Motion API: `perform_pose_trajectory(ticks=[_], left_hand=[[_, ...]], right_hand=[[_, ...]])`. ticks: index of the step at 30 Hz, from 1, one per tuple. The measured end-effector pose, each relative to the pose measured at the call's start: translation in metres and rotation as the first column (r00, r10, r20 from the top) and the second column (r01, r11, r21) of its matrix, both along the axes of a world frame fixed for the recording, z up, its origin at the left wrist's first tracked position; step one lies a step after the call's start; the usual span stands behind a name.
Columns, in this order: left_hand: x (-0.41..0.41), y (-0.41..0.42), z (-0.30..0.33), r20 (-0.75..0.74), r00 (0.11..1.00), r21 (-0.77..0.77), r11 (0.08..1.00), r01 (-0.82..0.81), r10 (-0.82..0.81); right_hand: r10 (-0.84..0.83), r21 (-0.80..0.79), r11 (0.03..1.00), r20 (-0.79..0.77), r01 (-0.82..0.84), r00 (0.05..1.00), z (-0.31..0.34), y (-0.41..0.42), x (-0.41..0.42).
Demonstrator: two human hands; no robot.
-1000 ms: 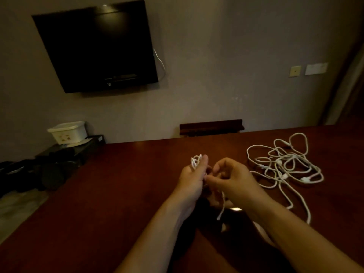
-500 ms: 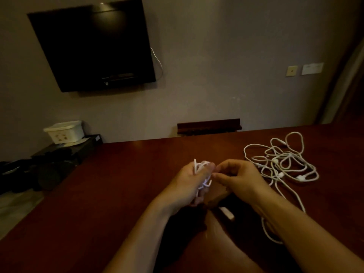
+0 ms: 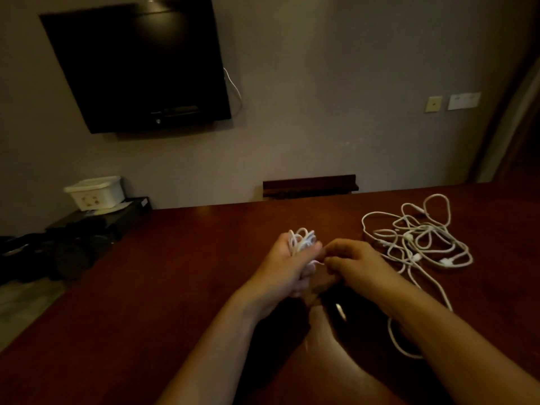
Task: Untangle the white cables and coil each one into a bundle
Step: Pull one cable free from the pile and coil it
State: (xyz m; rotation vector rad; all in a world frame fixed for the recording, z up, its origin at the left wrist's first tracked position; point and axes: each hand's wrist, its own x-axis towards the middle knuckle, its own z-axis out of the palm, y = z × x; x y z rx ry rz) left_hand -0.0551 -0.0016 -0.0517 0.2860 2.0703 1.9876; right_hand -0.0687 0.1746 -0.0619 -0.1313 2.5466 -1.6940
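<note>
The left hand grips a small coil of white cable, fingers curled round the loops, which stick out at its 12 o'clock. The right hand, touching it at 3 o'clock, has its fingertips curled in a pinch, apparently on the thin strand of the same cable that shows between the two hands; the contact itself is too small and dim to confirm.

The step in hand looks like finishing this bundle by wrapping or tucking its tail. To do it well, the left hand's hold should stay firm so the loops do not spring apart, and the tail should be drawn snug, not yanked.

On the dark red table, at 2 o'clock from the hands, the tangled pile of white cables lies uncoiled, one strand trailing back under the right forearm. Beyond the table a television hangs on the wall.
</note>
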Motion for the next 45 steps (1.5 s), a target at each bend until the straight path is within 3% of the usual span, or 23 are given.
perform_pose_trajectory(ticks=[3, 7, 10, 12, 13, 15, 17, 20, 22, 24, 26, 29, 32, 35, 37, 40, 42, 45], left_hand=[[-0.005, -0.004, 0.0, 0.045, 0.994, 0.165, 0.981, -0.106, 0.1], [-0.012, -0.008, 0.001, 0.109, 0.958, 0.322, 0.902, -0.288, 0.267], [-0.014, -0.011, -0.002, 0.003, 0.901, 0.11, 0.895, -0.432, 0.435], [-0.014, -0.008, -0.005, -0.13, 0.865, -0.092, 0.863, -0.497, 0.485], [-0.014, -0.006, -0.005, -0.167, 0.854, -0.119, 0.85, -0.514, 0.493], [-0.016, -0.002, -0.002, -0.188, 0.845, -0.157, 0.834, -0.528, 0.5], [-0.016, -0.003, 0.001, -0.096, 0.865, -0.153, 0.851, -0.502, 0.493], [-0.022, -0.009, -0.007, 0.074, 0.877, -0.105, 0.878, -0.467, 0.475], [-0.019, -0.006, -0.001, -0.024, 0.871, -0.26, 0.838, -0.479, 0.49], [-0.014, -0.001, 0.004, -0.275, 0.852, -0.491, 0.696, -0.523, 0.446], [-0.009, 0.002, 0.004, -0.454, 0.819, -0.54, 0.623, -0.566, 0.35], [0.001, 0.01, 0.005, -0.583, 0.785, -0.553, 0.606, -0.572, 0.21], [0.013, 0.021, 0.012, -0.676, 0.734, -0.581, 0.565, -0.585, 0.065], [0.014, 0.026, 0.012, -0.724, 0.689, -0.565, 0.541, -0.624, 0.039], [0.014, 0.029, 0.01, -0.673, 0.725, -0.499, 0.633, -0.593, 0.148], [0.006, 0.032, 0.004, -0.432, 0.798, -0.099, 0.858, -0.504, 0.419], [0.002, 0.036, -0.001, -0.332, 0.826, 0.074, 0.885, -0.459, 0.456], [0.003, 0.043, -0.002, -0.19, 0.864, 0.169, 0.882, -0.439, 0.466]], right_hand=[[-0.049, 0.089, 0.994, -0.138, 0.062, 0.989, 0.002, -0.001, 0.004], [-0.042, 0.328, 0.934, -0.287, 0.139, 0.957, 0.004, -0.001, 0.008], [0.056, 0.409, 0.908, -0.33, 0.089, 0.942, 0.008, 0.0, 0.016], [0.159, 0.244, 0.965, -0.231, -0.101, 0.96, 0.015, -0.006, 0.024], [0.229, 0.162, 0.966, -0.18, -0.201, 0.957, 0.017, -0.01, 0.029], [0.379, 0.155, 0.923, -0.193, -0.353, 0.905, 0.019, -0.02, 0.035], [0.437, 0.092, 0.899, -0.204, -0.428, 0.876, 0.02, -0.025, 0.037], [0.394, -0.047, 0.911, -0.188, -0.409, 0.9, 0.018, -0.025, 0.035], [0.313, -0.231, 0.918, -0.076, -0.323, 0.947, 0.014, -0.027, 0.031], [0.214, -0.416, 0.895, 0.085, -0.16, 0.973, 0.011, -0.031, 0.026], [0.128, -0.413, 0.91, 0.168, -0.048, 0.977, 0.009, -0.031, 0.02], [0.067, -0.237, 0.971, 0.126, -0.035, 0.99, 0.008, -0.034, 0.02], [-0.015, -0.309, 0.951, -0.038, 0.002, 0.999, 0.001, -0.038, 0.02], [-0.104, -0.357, 0.933, -0.124, 0.053, 0.987, 0.0, -0.038, 0.022], [-0.129, -0.326, 0.944, -0.21, 0.055, 0.969, 0.002, -0.035, 0.021], [-0.163, -0.393, 0.918, -0.247, 0.055, 0.955, 0.005, -0.03, 0.018], [-0.178, -0.429, 0.902, -0.263, 0.05, 0.948, 0.006, -0.028, 0.018], [-0.186, -0.452, 0.891, -0.263, 0.049, 0.947, 0.007, -0.03, 0.02]])
